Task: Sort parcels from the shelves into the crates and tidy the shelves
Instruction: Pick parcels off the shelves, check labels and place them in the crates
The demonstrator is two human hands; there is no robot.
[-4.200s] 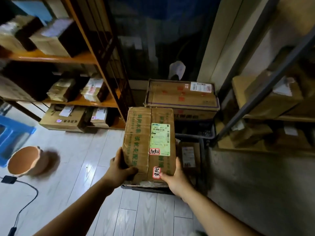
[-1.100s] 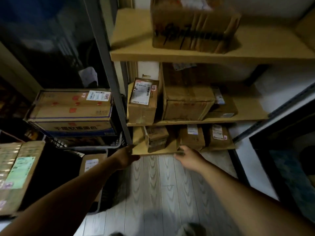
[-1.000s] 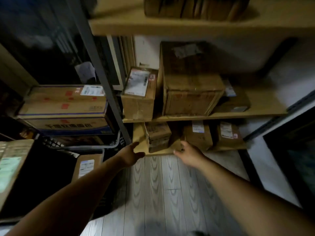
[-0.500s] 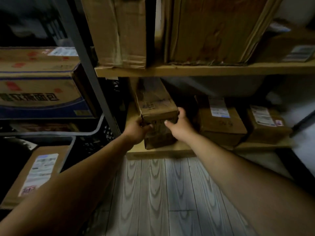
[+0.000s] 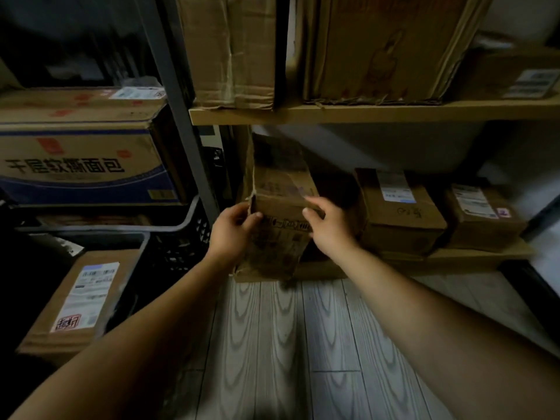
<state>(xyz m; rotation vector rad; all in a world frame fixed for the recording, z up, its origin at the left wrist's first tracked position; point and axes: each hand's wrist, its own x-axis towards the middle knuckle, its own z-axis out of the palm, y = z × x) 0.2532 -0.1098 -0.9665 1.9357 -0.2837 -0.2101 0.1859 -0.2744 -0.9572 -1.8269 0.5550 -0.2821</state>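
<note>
A worn brown cardboard parcel (image 5: 280, 204) sits at the left end of the bottom shelf (image 5: 454, 257), its front end jutting past the shelf edge. My left hand (image 5: 233, 227) grips its left front corner. My right hand (image 5: 328, 227) grips its right front corner, fingers curled over the top. To the left stands a black crate (image 5: 178, 237) holding a labelled parcel (image 5: 78, 298).
Two more labelled parcels (image 5: 400, 207) (image 5: 481, 213) sit on the bottom shelf to the right. Big boxes (image 5: 230, 50) (image 5: 381, 47) fill the shelf above. A large printed carton (image 5: 81, 147) rests on the stacked crates behind a grey upright post (image 5: 178, 110). Pale wood floor (image 5: 291, 344) lies below.
My hands put down the earlier parcel, swung right to this shelf and took hold of the bottom-left parcel. Since half a second ago it has slid forward toward me.
</note>
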